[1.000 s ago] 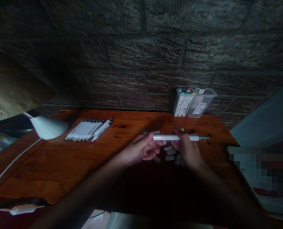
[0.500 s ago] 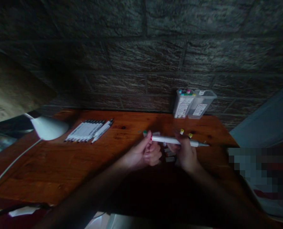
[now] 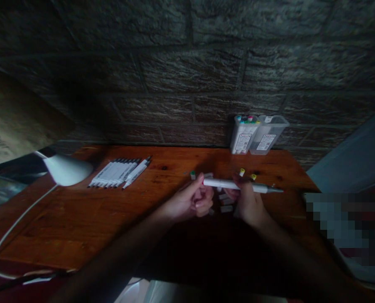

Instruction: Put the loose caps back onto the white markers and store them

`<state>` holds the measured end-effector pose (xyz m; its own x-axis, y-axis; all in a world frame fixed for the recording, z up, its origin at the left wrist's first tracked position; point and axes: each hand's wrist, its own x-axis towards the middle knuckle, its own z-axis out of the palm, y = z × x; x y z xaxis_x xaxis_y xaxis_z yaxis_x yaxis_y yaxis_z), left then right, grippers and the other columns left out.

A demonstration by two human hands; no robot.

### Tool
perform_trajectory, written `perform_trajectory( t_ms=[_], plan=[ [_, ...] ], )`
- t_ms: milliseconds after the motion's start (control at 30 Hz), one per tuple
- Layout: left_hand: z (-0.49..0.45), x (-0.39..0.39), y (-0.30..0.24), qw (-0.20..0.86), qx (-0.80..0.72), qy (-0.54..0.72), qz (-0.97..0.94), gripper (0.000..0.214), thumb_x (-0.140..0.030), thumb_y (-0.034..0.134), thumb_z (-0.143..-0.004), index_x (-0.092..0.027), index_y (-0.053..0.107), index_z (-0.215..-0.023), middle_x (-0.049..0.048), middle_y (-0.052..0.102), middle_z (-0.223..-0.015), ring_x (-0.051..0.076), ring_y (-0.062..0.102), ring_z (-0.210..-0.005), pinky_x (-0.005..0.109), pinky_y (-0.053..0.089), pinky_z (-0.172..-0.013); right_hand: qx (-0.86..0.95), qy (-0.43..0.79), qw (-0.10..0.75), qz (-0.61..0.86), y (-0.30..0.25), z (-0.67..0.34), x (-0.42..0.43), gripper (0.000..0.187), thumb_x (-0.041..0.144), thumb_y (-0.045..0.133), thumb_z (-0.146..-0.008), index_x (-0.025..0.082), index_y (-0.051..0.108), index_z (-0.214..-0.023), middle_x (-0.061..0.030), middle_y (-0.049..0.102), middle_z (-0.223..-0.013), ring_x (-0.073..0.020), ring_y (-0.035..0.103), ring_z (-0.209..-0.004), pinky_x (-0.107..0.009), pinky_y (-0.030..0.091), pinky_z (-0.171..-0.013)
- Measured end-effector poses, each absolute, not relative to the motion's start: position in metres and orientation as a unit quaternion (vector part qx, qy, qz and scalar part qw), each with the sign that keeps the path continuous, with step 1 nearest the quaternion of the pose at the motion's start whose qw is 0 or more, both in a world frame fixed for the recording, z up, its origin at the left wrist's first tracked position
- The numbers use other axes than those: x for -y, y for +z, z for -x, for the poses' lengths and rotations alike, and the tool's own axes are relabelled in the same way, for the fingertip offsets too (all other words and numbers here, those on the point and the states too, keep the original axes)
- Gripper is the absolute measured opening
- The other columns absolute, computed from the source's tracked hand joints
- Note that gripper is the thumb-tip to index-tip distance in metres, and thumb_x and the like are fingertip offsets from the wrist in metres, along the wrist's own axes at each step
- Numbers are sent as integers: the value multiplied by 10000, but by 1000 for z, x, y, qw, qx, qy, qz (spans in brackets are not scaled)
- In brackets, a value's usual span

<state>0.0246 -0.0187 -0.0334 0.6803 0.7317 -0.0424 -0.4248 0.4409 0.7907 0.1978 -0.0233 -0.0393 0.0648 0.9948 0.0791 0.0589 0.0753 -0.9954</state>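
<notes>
A white marker (image 3: 227,183) lies level between my two hands above the desk. My left hand (image 3: 195,200) is closed, its thumb and finger pinching the marker's red-marked left end. My right hand (image 3: 247,198) is wrapped round the barrel nearer its grey, tapered right end, which shows a bare reddish tip. Below and around the hands lie loose marker caps: a green-topped cap (image 3: 192,175), a yellow-topped cap (image 3: 242,172), another yellow-topped cap (image 3: 253,177), and a whitish cap (image 3: 227,208). Other caps are partly hidden by my fingers.
To the left, several white markers (image 3: 114,173) lie in a slanted row on the wooden desk (image 3: 64,219). A lamp base (image 3: 69,169) with a white cord stands at far left. Against the brick wall are a clear case of markers (image 3: 244,136) and a second clear case (image 3: 267,136).
The marker and my hands appear slightly farther right, along with a small shift of the whole view. The reddish tip shows more plainly now. Both hands keep their hold.
</notes>
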Motion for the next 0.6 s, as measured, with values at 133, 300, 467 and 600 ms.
perform_trajectory(
  t_ms=[133,300,467,600],
  plan=[
    [-18,9,-34,766,-262,356,-467,487,-587,516,-869,-147,551,-664,-66,358,-431,55,220,-361,212,183,-391,537,465,522,472,-24,-200,18,369,514,584,-845,212,567,-633,23,567,-593,-144,562,-585,-246,448,-577],
    [-11,4,-36,700,-323,371,-518,397,-508,552,-872,-121,609,-805,-67,400,-460,55,259,-383,214,161,-409,527,494,563,402,-14,-200,10,264,436,726,-791,207,598,-759,79,509,-588,-72,462,-476,-191,352,-446],
    [-12,3,-33,681,-345,420,-490,320,-435,679,-803,-129,591,-830,-49,488,-572,37,304,-411,200,163,-410,468,577,589,317,-19,-202,3,222,362,793,-743,205,659,-824,95,480,-560,-38,330,-423,-182,300,-410],
    [-11,2,-26,668,-349,469,-460,344,-436,680,-795,-101,624,-844,-39,485,-566,37,313,-415,198,164,-414,441,587,607,305,-14,-205,-1,223,376,800,-729,209,691,-829,62,539,-625,-39,289,-441,-205,253,-407]
  ],
)
